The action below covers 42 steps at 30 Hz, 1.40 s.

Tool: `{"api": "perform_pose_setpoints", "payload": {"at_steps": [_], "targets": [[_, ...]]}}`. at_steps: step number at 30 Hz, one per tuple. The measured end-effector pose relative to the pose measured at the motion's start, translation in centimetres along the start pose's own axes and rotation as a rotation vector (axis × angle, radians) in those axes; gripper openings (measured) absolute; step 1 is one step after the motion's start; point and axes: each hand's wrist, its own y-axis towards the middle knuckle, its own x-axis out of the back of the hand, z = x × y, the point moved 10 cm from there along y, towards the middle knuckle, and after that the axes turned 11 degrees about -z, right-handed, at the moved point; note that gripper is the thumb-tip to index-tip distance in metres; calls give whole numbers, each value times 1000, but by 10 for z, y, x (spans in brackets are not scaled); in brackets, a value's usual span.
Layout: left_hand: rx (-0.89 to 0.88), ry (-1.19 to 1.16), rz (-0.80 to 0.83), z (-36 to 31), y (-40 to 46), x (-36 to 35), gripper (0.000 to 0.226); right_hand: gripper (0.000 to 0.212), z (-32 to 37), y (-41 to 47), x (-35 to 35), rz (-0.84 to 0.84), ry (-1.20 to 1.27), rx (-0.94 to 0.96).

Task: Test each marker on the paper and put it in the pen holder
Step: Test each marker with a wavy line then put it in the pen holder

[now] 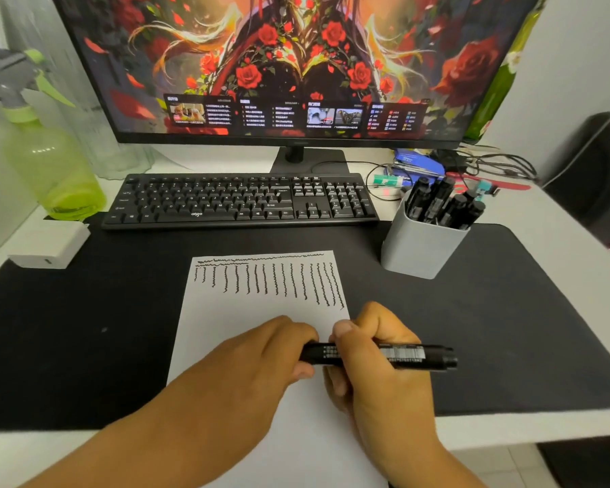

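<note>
A black marker (407, 354) lies level above the lower part of the white paper (226, 322), held by both hands. My left hand (261, 353) grips its left end, which is hidden inside the fingers. My right hand (374, 361) is curled round the middle of the barrel, and the right end sticks out past it. The paper's top carries several wavy black test lines (268, 281). A grey pen holder (419, 246) stands at the right on the black mat and holds several black markers (444, 204).
A black keyboard (240, 200) and a monitor (289, 65) stand behind the paper on the black desk mat (85, 329). A green spray bottle (46, 160) and a white box (50, 248) are at the left. Cables and small items (437, 167) lie behind the holder.
</note>
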Motion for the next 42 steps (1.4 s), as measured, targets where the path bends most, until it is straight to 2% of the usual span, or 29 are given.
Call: {"api": "perform_pose_setpoints", "payload": {"at_steps": [3,5,6,7,9,11,13,15,19,23,26,32,35,40,42], "targets": [[52,22,22,-1,4,1,38,32,-4,4,6,-47,-33,-76],[28,38,-2,-3,9,6,50,31,4,8,4,28,-116,-54],[29,42,-69,0,10,12,60,28,11,9,-1,95,-159,-23],[83,36,-87,9,8,16,64,23,20,10,-3,158,-193,21],[123,27,-83,18,4,22,54,17,45,17,-1,215,-246,125],[111,90,-72,28,2,29,65,18,83,34,19,144,-284,230],[113,177,-120,45,-5,37,71,27,131,56,52,-22,-339,349],[173,250,-112,67,-12,39,75,27,178,74,80,-189,-395,470],[289,334,-50,99,-23,36,85,35,218,111,98,-329,-634,593],[339,350,4,113,-26,28,59,37,208,148,103,-388,-846,533],[334,381,-5,113,-29,29,47,45,194,168,97,-363,-991,494],[338,402,21,118,-27,25,46,40,179,188,92,-322,-1082,406],[322,388,-15,117,-27,27,45,35,177,194,90,-268,-1167,366],[322,403,-42,117,-28,29,43,31,149,200,91,-105,-1288,83],[325,426,-41,117,-27,29,44,32,148,200,91,-86,-1280,53]]}}
